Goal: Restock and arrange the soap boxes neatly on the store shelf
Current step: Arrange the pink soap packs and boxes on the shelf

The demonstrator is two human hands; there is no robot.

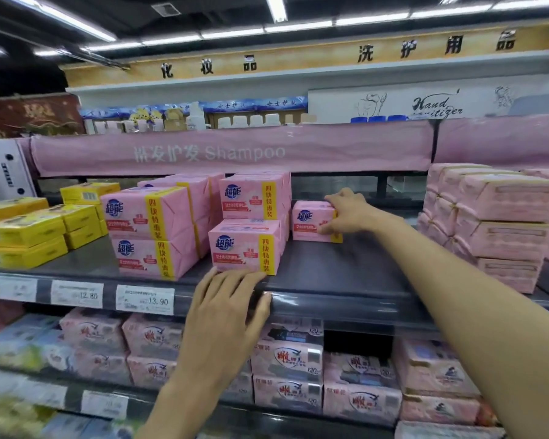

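Note:
Pink soap boxes with yellow bands stand on the grey shelf [330, 270]. A two-high stack [149, 236] is at the left, and another stack [251, 223] sits beside it. Far back on the shelf, a single pink box [308, 221] is gripped at its right end by my right hand [346, 213], fingers on top and thumb on the front. My left hand [225, 299] rests flat on the shelf's front edge, fingertips touching the base of the lower middle box [244, 245].
Yellow soap boxes [23, 236] fill the shelf's left end. Paper-wrapped pink packs [501, 223] are stacked at the right. Price tags [145, 299] line the shelf rail. More pink boxes [286, 372] sit on the shelf below. A pink "Shampoo" banner [229, 150] hangs above.

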